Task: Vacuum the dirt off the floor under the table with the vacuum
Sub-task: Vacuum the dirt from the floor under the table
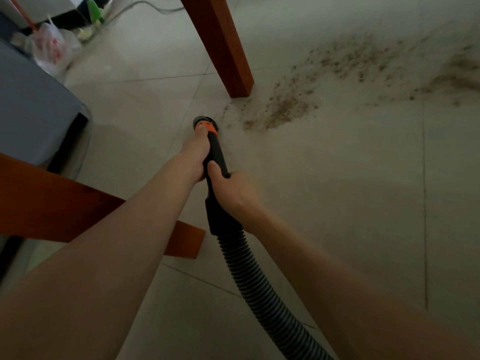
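Both my hands hold the black vacuum wand [217,154]. My left hand [196,154] grips it near the orange collar, and my right hand [232,193] grips it lower, just above the ribbed black hose [257,287]. The round nozzle [204,123] sits on the tiled floor, just left of the nearest brown dirt [285,110]. More dirt [363,58] spreads in a band toward the far right. A reddish wooden table leg [223,45] stands just behind the nozzle.
A second wooden beam [59,203] crosses the left side under my left arm. A grey cabinet [33,107] stands at the left. Plastic bags [52,48], a green object [94,9] and a cable [145,6] lie at the back left.
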A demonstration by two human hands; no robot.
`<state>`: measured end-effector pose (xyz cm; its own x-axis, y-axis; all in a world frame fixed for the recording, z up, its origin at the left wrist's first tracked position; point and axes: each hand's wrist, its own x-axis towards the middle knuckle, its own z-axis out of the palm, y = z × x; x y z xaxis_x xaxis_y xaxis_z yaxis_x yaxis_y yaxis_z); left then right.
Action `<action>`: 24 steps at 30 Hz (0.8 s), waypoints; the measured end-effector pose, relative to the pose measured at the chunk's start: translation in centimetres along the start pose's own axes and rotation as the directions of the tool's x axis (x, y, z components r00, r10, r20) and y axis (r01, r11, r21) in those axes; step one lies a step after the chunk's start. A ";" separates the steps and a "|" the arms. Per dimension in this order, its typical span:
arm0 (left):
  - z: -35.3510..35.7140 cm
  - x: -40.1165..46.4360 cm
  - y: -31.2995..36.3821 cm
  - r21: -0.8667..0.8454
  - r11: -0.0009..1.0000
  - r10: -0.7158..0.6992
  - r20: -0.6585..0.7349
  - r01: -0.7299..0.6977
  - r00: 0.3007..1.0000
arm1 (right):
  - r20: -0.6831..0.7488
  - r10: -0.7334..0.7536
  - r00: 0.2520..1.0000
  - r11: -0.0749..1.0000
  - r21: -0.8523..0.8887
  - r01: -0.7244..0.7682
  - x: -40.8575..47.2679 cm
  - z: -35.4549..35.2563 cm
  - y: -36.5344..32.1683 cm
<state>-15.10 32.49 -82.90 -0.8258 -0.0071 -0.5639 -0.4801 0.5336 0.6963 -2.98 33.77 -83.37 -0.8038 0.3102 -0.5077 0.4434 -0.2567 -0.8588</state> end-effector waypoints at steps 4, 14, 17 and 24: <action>0.1 0.7 0.2 0.030 0.999 0.033 -0.036 -0.032 0.999 | 0.027 -0.026 0.999 0.999 -0.027 0.026 0.6 0.1 -0.2; -0.9 2.6 -0.1 0.037 0.999 0.000 -0.241 0.010 0.970 | 0.130 0.003 0.991 0.994 -0.105 0.011 2.8 0.7 -0.3; -0.8 3.0 0.1 -0.011 1.000 -0.001 -0.236 -0.002 0.972 | 0.117 -0.002 0.993 0.991 -0.134 0.018 3.5 0.7 -0.6; -2.2 5.3 1.0 -0.052 0.998 -0.028 -0.102 0.023 0.994 | 0.060 -0.093 0.994 0.984 -0.148 0.101 4.4 1.8 -1.3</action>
<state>-20.65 31.10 -84.17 -0.8379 -0.1078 -0.5351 -0.5134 0.4887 0.7054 -7.84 33.86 -84.39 -0.8638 0.2769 -0.4209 0.4142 -0.0854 -0.9062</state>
